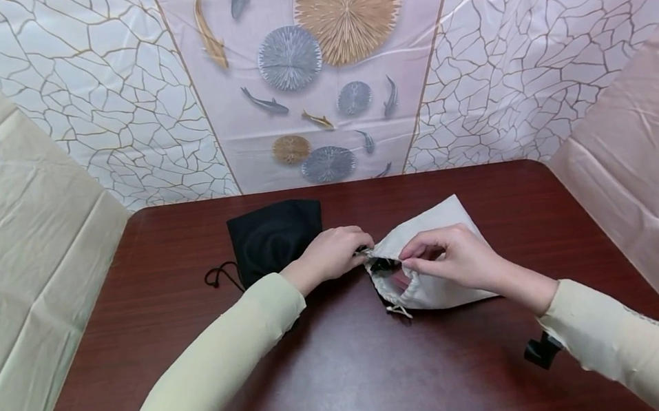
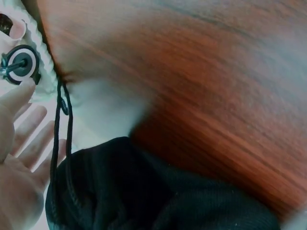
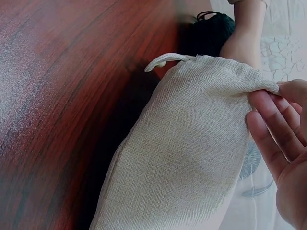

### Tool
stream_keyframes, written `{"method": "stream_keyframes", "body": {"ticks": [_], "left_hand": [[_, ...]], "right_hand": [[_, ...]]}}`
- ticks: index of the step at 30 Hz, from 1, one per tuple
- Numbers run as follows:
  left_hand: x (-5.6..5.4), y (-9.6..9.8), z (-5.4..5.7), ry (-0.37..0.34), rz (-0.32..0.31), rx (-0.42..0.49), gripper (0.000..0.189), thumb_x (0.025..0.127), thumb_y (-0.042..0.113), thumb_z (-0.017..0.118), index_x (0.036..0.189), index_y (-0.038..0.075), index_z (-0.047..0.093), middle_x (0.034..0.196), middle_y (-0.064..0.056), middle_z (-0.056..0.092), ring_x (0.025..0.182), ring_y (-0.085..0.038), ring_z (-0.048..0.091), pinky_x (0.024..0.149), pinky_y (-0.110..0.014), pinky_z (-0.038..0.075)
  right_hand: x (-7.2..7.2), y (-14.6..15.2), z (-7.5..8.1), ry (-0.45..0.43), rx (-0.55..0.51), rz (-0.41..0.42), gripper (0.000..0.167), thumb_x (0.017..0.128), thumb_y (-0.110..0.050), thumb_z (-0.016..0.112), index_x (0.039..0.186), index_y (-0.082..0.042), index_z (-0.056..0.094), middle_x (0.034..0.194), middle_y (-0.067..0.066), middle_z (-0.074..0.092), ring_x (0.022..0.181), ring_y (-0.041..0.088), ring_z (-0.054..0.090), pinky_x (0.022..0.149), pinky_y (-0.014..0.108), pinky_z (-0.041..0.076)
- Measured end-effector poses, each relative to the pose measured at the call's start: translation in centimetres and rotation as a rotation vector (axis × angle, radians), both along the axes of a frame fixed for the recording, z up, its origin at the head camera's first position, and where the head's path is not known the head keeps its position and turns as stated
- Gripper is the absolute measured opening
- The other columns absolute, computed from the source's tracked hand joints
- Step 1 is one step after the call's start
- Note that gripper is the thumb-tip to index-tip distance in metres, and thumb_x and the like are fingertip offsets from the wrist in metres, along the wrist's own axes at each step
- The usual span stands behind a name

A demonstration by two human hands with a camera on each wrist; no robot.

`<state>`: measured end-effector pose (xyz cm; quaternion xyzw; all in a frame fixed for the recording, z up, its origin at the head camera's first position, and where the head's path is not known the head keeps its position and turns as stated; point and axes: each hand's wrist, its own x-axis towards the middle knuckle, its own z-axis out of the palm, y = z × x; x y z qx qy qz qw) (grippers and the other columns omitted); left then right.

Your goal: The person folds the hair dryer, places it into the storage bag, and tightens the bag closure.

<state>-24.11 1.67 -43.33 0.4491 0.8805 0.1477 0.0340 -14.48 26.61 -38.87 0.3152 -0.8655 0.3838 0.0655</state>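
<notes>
A cream cloth drawstring bag (image 1: 453, 286) lies on the table with its mouth open toward the left. My right hand (image 1: 457, 254) pinches the upper rim of that mouth between thumb and fingers, as the right wrist view (image 3: 288, 129) also has it. At the far corner of the mouth, my left hand (image 1: 335, 252) pinches the rim. By the left thumb, a round black-and-white object (image 2: 21, 64) sits in the opening; its kind is unclear. Something pinkish (image 1: 400, 281) shows inside, and the rest of the contents is hidden.
A black drawstring bag (image 1: 271, 234) lies behind and left of my left forearm, its black cord (image 1: 222, 273) trailing leftward. The brown table (image 1: 353, 383) meets a patterned cloth wall (image 1: 315, 96) at the back. A small black device (image 1: 542, 349) hangs under the right sleeve.
</notes>
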Motion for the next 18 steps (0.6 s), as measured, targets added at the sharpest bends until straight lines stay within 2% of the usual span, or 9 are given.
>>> {"method": "stream_keyframes", "body": {"ticks": [5,11,15,18], "left_hand": [[-0.1,-0.2,-0.2,0.055,0.000,0.016,0.013,0.102,0.012,0.071,0.111,0.019,0.077,0.114,0.000,0.073,0.101,-0.020,0.071,0.086,-0.038,0.058],[-0.1,-1.5,0.4,0.070,0.037,0.077,0.010,0.106,0.013,0.065,0.109,0.017,0.073,0.106,-0.001,0.072,0.094,-0.019,0.070,0.082,-0.037,0.058],[0.6,-2.5,0.9,0.063,0.073,0.094,0.007,0.104,0.012,0.066,0.103,0.016,0.071,0.101,0.000,0.071,0.089,-0.017,0.068,0.081,-0.037,0.057],[1.5,-3.0,1.2,0.065,0.074,0.092,0.006,0.103,0.010,0.067,0.101,0.015,0.071,0.100,-0.001,0.070,0.087,-0.017,0.067,0.078,-0.037,0.057]], "right_hand": [[0.0,-0.1,-0.1,-0.012,-0.001,0.004,0.014,0.091,0.003,0.080,0.099,-0.009,0.082,0.087,-0.011,0.079,0.076,0.001,0.070,0.069,0.018,0.057],[-0.3,0.0,0.1,0.014,0.011,-0.002,0.016,0.089,0.003,0.081,0.097,-0.011,0.082,0.086,-0.011,0.079,0.076,0.000,0.070,0.068,0.018,0.057],[-0.8,0.5,0.2,0.052,0.010,-0.021,0.019,0.088,0.005,0.082,0.095,-0.012,0.081,0.085,-0.010,0.079,0.075,0.001,0.070,0.067,0.017,0.056],[-1.3,0.9,0.4,0.085,0.019,-0.045,0.021,0.086,0.007,0.082,0.095,-0.013,0.081,0.084,-0.009,0.079,0.074,0.000,0.070,0.067,0.016,0.055]]}}
